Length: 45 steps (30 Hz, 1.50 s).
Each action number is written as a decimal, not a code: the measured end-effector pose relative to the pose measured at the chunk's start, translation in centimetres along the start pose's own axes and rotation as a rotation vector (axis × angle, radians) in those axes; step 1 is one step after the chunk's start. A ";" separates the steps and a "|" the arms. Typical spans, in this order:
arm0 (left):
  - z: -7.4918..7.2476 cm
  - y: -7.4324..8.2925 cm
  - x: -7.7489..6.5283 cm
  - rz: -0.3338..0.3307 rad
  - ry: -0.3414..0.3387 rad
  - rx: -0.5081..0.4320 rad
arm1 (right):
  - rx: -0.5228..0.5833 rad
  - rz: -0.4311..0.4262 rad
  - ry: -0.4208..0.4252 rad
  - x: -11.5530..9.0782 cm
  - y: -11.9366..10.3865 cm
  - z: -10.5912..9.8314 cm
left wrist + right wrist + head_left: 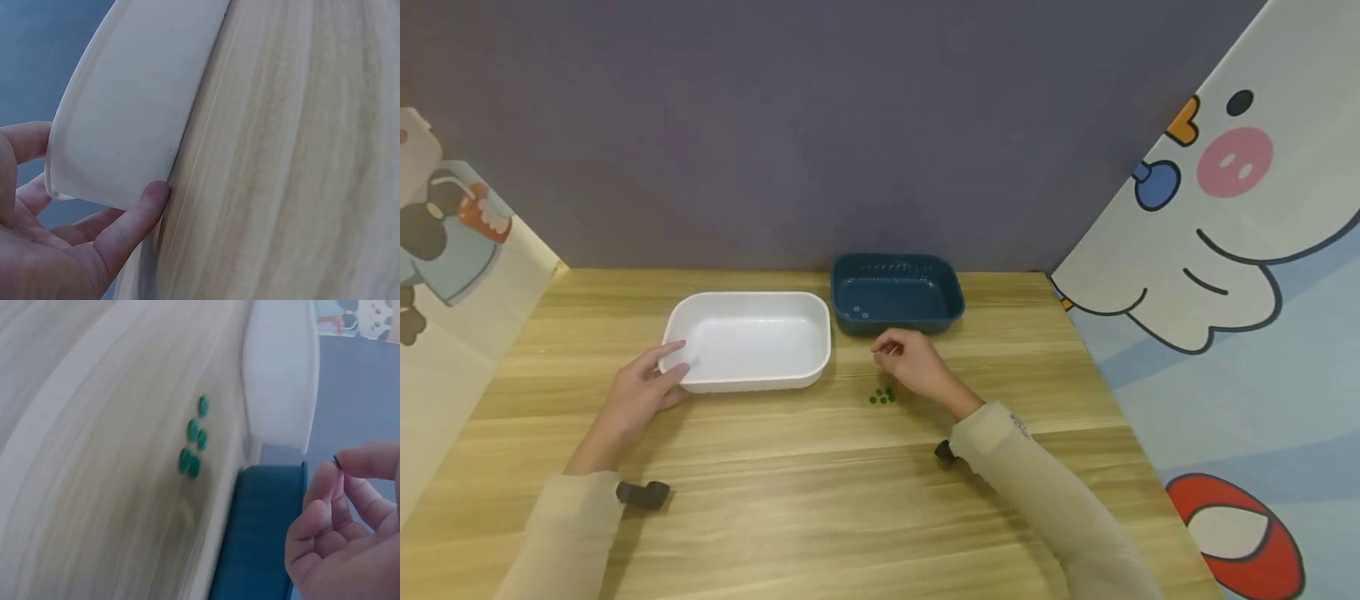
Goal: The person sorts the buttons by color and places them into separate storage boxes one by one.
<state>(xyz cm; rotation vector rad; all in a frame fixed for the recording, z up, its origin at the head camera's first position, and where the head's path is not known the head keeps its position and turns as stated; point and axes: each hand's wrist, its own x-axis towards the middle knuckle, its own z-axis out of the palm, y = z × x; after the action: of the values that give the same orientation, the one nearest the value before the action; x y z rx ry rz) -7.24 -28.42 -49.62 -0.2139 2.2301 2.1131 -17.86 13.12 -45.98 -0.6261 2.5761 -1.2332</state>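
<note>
My left hand grips the left end of a white plastic tray, one finger reaching over the rim. In the left wrist view, my thumb presses the wall of the white tray low down, while other fingers are at its rim. My right hand is just in front of a dark blue basket and pinches a tiny thin dark piece between thumb and fingertip. Several small green discs lie on the table below this hand. Two small pale-blue round pieces sit inside the blue basket.
The wooden table ends at a grey back wall. The tray and basket stand side by side near that wall. Cartoon-printed panels rise at both sides. A black wrist-worn device sticks out at the left cuff.
</note>
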 end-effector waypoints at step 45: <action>-0.4 -1.3 -0.2 0.069 -0.053 -0.031 | 0.262 -0.050 -0.036 1.8 -5.2 2.8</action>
<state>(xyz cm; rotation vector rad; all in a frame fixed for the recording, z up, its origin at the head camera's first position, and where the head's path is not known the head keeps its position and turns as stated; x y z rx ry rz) -6.83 -28.91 -50.90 -0.0829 2.2073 2.1621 -16.94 7.44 -43.73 -0.6525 2.3273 -1.5273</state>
